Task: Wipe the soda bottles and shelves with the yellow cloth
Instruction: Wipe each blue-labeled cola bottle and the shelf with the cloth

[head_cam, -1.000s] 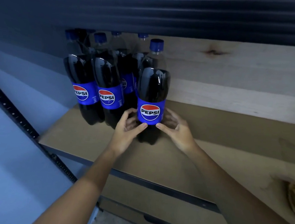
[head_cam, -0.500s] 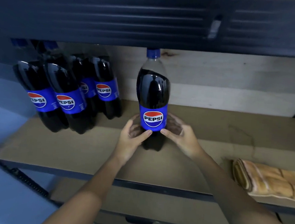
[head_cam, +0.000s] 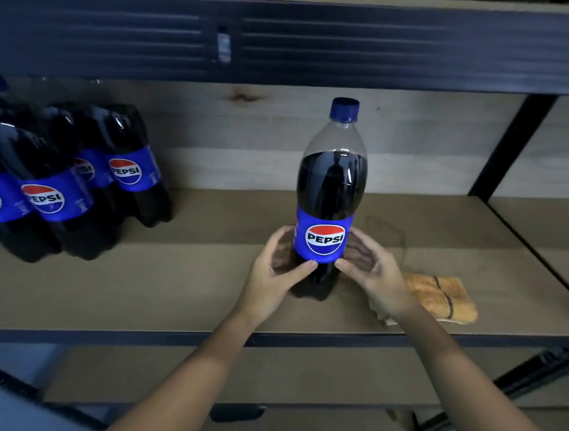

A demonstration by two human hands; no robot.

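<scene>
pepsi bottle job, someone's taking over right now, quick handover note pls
Left hand and right hand: both grip the single Pepsi bottle, upright on the shelf.
Yellow cloth: folded on the shelf right of that bottle, behind the right wrist, in neither hand.
Other bottles: grouped at the shelf's left end.
Done: one bottle stands apart from the group.
Left: take the cloth, wipe bottles and shelves; no wiping visible.

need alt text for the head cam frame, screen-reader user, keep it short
Two bare hands, the left hand and right hand, hold an upright Pepsi bottle by its lower half on a wooden shelf. A folded yellow cloth lies on the shelf just right of the right hand. A cluster of Pepsi bottles stands at the shelf's far left.
</scene>
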